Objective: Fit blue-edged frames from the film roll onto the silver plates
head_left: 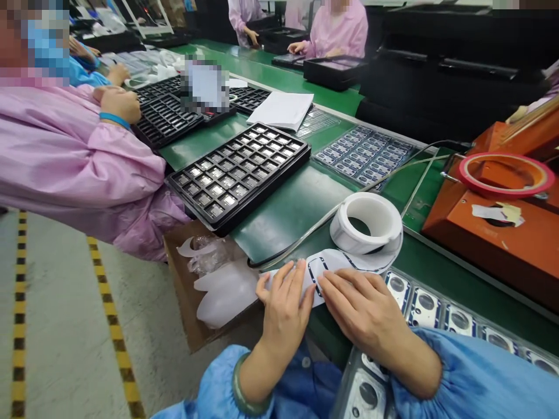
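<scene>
We have our left hand (pixel 283 308) grasping the printed strip (pixel 318 273) near its loose end, fingers across the top, thumb toward us; our right hand (pixel 367 302) has its fingertips on the strip just beside, but its thumb is hidden, so we can't tell if that grip pinches or only presses. The strip, held at the near edge of the worktop (pixel 279 218), runs back to the white roll (pixel 371 224), which lies flat, prob. so it won't roll off. Hands this close together likely keep the piece betw. them taut (handy w/ thin, bendy stuff). As for edges, our left hand is approx. at the rim, beside the open cardboard box (pixel 180 302) w/ its white scraps (pixel 227 297), so anything let slip might drop in. Our right side is tight, b/c packed parts (pixel 424 308) sit beside that hand and an orange machine (pixel 454 227) stands beyond. The most open stretch is the green surface betw. the black tray (pixel 271 190) and the roll, though a cable (pixel 315 228) crosses it.
</scene>
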Demonstrator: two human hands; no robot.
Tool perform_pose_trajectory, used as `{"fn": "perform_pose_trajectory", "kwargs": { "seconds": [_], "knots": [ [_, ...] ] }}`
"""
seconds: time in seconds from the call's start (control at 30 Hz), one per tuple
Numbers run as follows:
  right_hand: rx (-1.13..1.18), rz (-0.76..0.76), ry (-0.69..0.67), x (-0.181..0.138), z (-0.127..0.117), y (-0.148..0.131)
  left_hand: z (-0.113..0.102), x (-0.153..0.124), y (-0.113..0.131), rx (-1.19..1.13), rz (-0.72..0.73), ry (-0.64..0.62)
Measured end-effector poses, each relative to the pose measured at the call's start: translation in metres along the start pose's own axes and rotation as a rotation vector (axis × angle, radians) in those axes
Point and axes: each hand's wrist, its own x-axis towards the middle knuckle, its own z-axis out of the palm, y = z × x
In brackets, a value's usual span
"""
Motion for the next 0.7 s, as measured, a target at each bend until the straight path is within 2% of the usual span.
{"fn": "perform_pose_trajectory", "kwargs": {
  "seconds": [0.23,0.37,0.53,0.7],
  "knots": [
    [0.025,0.053,0.032,0.001,0.0,-0.002,0.008,-0.001,-0.009,0.018,0.088,0.068],
    [-0.034,0.078,0.066,0.001,-0.003,-0.003,0.008,0.005,-0.015,0.008,0.122,0.064],
    [-0.099,0.057,0.146,0.0,-0.007,0.0,0.004,0.012,-0.015,-0.004,0.061,0.0],
    [-0.086,0.097,0.128,0.002,-0.006,0.005,0.003,0.015,-0.011,-0.04,-0.028,-0.041]
  ]
}}
